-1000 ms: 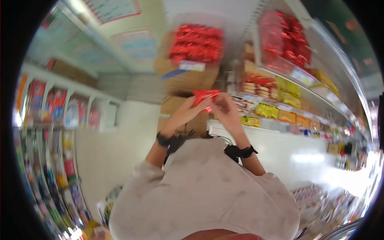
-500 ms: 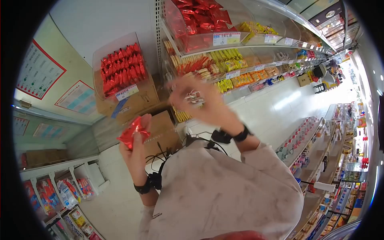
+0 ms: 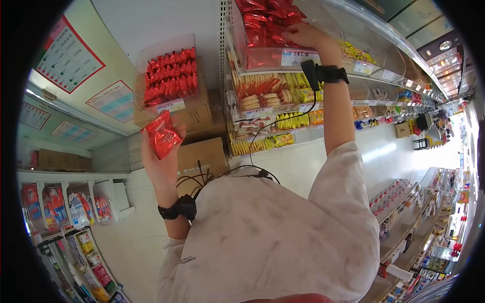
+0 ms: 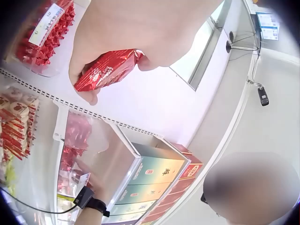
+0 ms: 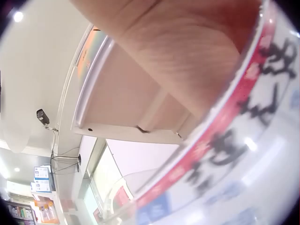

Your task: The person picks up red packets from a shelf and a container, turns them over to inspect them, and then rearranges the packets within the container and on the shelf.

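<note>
In the head view my left hand (image 3: 162, 164) grips a shiny red packet (image 3: 163, 135), which also shows between thumb and fingers in the left wrist view (image 4: 108, 69). My right hand (image 3: 308, 37) reaches over the front of a clear bin and its fingers touch the red packets (image 3: 262, 25) heaped inside. The price label (image 3: 297, 58) on that bin sits just under the hand. Up close in the right wrist view, part of the right hand (image 5: 187, 61) shows behind the label (image 5: 215, 150); its fingertips are hidden.
A clear box of red packets (image 3: 172, 78) stands on cardboard cartons (image 3: 202, 113) at the left. Below the bin, shelves hold yellow packets (image 3: 293, 121) and round biscuits (image 3: 252, 102). A black cable (image 3: 251, 139) hangs from the right wrist. Low shelving (image 3: 404, 214) stands at the right.
My right hand has gone from in front of the lower shelves up into the bin of red packets. The red packet stays in my left hand, which has risen slightly.
</note>
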A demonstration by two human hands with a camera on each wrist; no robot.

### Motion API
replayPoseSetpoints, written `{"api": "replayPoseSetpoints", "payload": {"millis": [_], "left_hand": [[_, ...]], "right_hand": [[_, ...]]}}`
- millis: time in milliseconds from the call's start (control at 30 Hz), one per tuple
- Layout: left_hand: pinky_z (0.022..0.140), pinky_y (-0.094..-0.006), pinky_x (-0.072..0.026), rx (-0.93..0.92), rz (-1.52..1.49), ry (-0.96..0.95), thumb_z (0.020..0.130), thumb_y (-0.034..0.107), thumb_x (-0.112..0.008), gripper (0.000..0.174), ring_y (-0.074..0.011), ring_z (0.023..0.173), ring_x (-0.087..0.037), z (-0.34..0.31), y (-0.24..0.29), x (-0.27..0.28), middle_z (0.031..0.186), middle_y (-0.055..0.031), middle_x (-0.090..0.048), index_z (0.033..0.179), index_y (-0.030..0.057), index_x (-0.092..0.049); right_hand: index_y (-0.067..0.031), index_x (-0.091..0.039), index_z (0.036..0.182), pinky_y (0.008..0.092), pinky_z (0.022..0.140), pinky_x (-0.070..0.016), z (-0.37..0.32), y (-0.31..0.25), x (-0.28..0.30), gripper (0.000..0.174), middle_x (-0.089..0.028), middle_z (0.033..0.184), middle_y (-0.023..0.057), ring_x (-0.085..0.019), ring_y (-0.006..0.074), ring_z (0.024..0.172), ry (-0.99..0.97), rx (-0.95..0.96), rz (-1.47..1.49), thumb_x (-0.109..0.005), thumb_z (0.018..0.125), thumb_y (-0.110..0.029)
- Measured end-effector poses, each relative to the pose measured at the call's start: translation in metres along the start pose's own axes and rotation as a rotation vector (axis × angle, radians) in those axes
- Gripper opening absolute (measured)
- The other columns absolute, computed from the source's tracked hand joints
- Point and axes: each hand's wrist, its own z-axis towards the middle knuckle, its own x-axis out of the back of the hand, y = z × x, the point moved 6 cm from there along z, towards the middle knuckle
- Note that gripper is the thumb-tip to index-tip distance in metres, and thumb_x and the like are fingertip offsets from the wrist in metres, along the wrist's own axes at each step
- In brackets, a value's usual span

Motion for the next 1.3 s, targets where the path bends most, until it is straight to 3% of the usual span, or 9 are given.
{"api": "replayPoseSetpoints", "payload": {"millis": [133, 233, 333, 500, 600, 700, 867, 1167, 1300], "left_hand": [[0.101, -0.0497, -0.0489, -0.012, -0.013, -0.010, 0.111, 0.039, -0.035, 0.056, -0.0369, 0.116, -0.063, 0.005, -0.004, -0.007, 0.139, -0.0289, -0.057, 0.145, -0.0036, -0.045], [0.101, -0.0498, -0.0490, -0.001, -0.086, 0.049, 0.110, 0.039, -0.035, 0.056, -0.0369, 0.114, -0.064, 0.006, -0.004, -0.022, 0.136, -0.0284, -0.059, 0.144, -0.0037, -0.047], [0.103, -0.0492, -0.0494, 0.012, -0.087, -0.151, 0.111, 0.046, -0.030, 0.061, -0.0343, 0.114, -0.066, 0.014, -0.006, -0.030, 0.133, -0.0240, -0.063, 0.142, -0.0021, -0.051], [0.100, -0.0475, -0.0527, 0.033, -0.056, -0.115, 0.111, 0.047, -0.030, 0.062, -0.0344, 0.111, -0.068, 0.017, -0.013, -0.038, 0.128, -0.0232, -0.066, 0.141, -0.0027, -0.052], [0.100, -0.0462, -0.0535, 0.045, -0.042, -0.106, 0.110, 0.043, -0.037, 0.057, -0.0334, 0.111, -0.069, 0.019, -0.019, -0.044, 0.128, -0.0224, -0.066, 0.139, -0.0035, -0.053], [0.100, -0.0444, -0.0539, 0.084, 0.044, -0.038, 0.109, 0.035, -0.048, 0.049, -0.0324, 0.111, -0.069, 0.019, -0.025, -0.043, 0.128, -0.0228, -0.066, 0.137, -0.0045, -0.054], [0.100, -0.0415, -0.0531, 0.118, 0.130, -0.004, 0.107, 0.028, -0.056, 0.045, -0.0314, 0.111, -0.069, 0.021, -0.040, -0.055, 0.128, -0.0247, -0.065, 0.136, -0.0054, -0.054], [0.101, -0.0408, -0.0509, 0.127, -0.027, -0.105, 0.110, 0.031, -0.049, 0.044, -0.0273, 0.112, -0.068, 0.022, -0.061, -0.068, 0.127, -0.0187, -0.067, 0.137, -0.0039, -0.053], [0.106, -0.0423, -0.0475, 0.084, -0.051, -0.022, 0.111, 0.035, -0.041, 0.048, -0.0265, 0.121, -0.063, 0.018, -0.067, -0.067, 0.132, -0.0177, -0.064, 0.141, -0.0021, -0.050]], "right_hand": [[-0.0082, -0.075, 0.105, 0.0477, 0.089, -0.0542, -0.011, 0.017, 0.019, 0.041, -0.072, 0.112, 0.0197, -0.069, 0.0392, 0.103, 0.235, -0.028, 0.075, -0.070, 0.088, -0.045], [-0.0065, -0.067, 0.105, 0.0517, 0.082, -0.0538, -0.035, 0.016, 0.045, 0.035, -0.073, 0.101, 0.0192, -0.069, 0.0422, 0.095, 0.682, 0.135, 0.035, -0.072, 0.089, -0.037], [-0.0057, -0.059, 0.124, 0.0345, 0.078, -0.0555, -0.100, -0.047, 0.072, 0.037, -0.070, 0.102, 0.0156, -0.073, 0.0225, 0.097, 0.745, 0.056, 0.403, -0.073, 0.094, -0.022], [-0.0017, -0.049, 0.145, 0.0292, 0.088, -0.0531, -0.164, -0.101, 0.062, 0.056, -0.066, 0.122, 0.0120, -0.068, 0.0167, 0.101, 0.874, 0.228, 0.644, -0.072, 0.094, -0.007], [-0.0030, -0.053, 0.137, 0.0286, 0.087, -0.0529, -0.187, -0.113, 0.032, 0.050, -0.062, 0.125, 0.0105, -0.064, 0.0158, 0.105, 0.837, 0.201, 1.029, -0.073, 0.091, 0.000], [-0.0027, -0.055, 0.125, 0.0275, 0.086, -0.0529, -0.195, -0.128, -0.013, 0.042, -0.059, 0.123, 0.0097, -0.062, 0.0150, 0.104, 0.556, 0.105, 1.528, -0.073, 0.089, 0.006], [-0.0012, -0.053, 0.119, 0.0225, 0.078, -0.0529, -0.195, -0.161, -0.049, 0.039, -0.062, 0.114, 0.0085, -0.063, 0.0097, 0.096, 0.387, -0.018, 1.633, -0.075, 0.088, 0.006], [-0.0017, -0.045, 0.133, 0.0271, 0.082, -0.0563, -0.200, -0.185, -0.067, 0.054, -0.063, 0.114, 0.0085, -0.066, 0.0163, 0.107, 0.342, -0.036, 1.728, -0.075, 0.089, 0.005], [-0.0024, -0.043, 0.139, 0.0283, 0.084, -0.0571, -0.203, -0.195, -0.078, 0.061, -0.061, 0.114, 0.0052, -0.064, 0.0161, 0.107, 0.281, -0.061, 1.751, -0.075, 0.089, 0.004]]}}
